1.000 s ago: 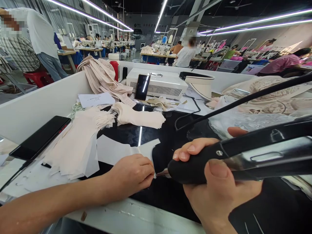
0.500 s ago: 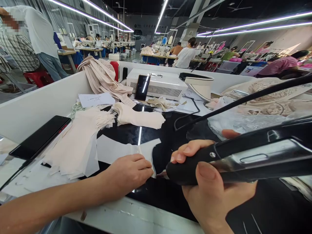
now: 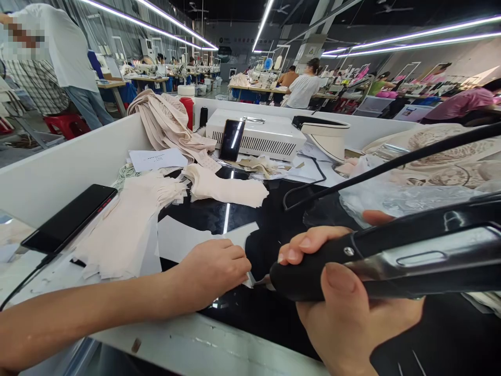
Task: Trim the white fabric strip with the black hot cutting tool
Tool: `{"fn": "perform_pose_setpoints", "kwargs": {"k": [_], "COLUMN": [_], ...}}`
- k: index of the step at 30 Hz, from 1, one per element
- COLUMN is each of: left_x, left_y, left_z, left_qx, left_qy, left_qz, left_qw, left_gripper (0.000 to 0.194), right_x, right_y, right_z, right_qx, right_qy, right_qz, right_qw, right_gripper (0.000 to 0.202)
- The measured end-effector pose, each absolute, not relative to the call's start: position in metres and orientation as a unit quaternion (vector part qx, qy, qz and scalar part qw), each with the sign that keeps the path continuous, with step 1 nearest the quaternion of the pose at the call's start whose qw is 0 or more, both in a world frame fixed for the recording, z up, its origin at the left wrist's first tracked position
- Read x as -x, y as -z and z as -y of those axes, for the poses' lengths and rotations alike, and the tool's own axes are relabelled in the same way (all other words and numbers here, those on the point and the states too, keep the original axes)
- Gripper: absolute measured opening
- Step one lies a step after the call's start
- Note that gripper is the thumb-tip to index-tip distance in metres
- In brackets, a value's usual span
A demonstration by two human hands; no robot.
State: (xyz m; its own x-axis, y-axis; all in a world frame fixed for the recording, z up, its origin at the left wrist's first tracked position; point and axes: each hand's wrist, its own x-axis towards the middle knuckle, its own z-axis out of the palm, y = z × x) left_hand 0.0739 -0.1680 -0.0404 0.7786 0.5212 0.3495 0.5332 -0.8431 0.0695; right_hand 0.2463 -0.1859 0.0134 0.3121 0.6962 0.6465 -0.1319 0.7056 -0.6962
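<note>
My left hand [image 3: 213, 271] is closed at the right end of a white cut-out piece [image 3: 180, 237], fingers curled down on its edge. Whether that piece is cloth or paper I cannot tell. My right hand [image 3: 340, 297] wraps around a thick black hand-held tool [image 3: 391, 256] with a silver metal strip along its side. The tool's thin metal tip [image 3: 264, 282] meets the lower right corner of the piece, beside my left fingertips. Beneath lies a glossy black work surface [image 3: 282, 224]. Just beyond rests a stack of cream cut pieces [image 3: 227, 189].
More cream pieces [image 3: 129, 224] lie left, beside a black phone [image 3: 70, 216]. A second phone [image 3: 231, 140] leans on a white vented box [image 3: 266, 141]. A black cable [image 3: 391, 159] crosses the right side above clear plastic [image 3: 383, 196]. Low white walls [image 3: 78, 141] edge the table.
My left hand has shifted slightly right along the white piece, covering more of its corner. The tool stays at the corner; the whole view has moved a little.
</note>
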Motion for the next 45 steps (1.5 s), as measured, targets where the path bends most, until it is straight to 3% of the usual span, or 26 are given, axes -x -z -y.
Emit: {"fn": "perform_pose_setpoints", "kwargs": {"k": [5,14,22,45], "left_x": [-0.068,-0.059,-0.056,-0.055], "left_y": [0.041,0.042,0.048,0.052], "left_z": [0.168,0.166,0.164,0.166], "left_qx": [0.941,0.961,0.953,0.960], "left_qy": [0.250,0.210,0.263,0.238], "left_qz": [0.229,0.172,0.148,0.146], "left_qw": [0.012,-0.043,-0.006,0.024], "left_gripper": [0.016,0.020,0.024,0.017], "right_x": [-0.246,-0.246,-0.244,-0.245], "right_y": [-0.012,-0.014,-0.017,-0.017], "right_z": [0.186,0.186,0.187,0.185], "right_qx": [0.269,0.280,0.288,0.282], "right_qy": [-0.278,-0.270,-0.272,-0.264], "right_qz": [0.516,0.521,0.514,0.508], "right_qw": [0.764,0.759,0.760,0.770], "right_gripper": [0.048,0.047,0.046,0.045]}}
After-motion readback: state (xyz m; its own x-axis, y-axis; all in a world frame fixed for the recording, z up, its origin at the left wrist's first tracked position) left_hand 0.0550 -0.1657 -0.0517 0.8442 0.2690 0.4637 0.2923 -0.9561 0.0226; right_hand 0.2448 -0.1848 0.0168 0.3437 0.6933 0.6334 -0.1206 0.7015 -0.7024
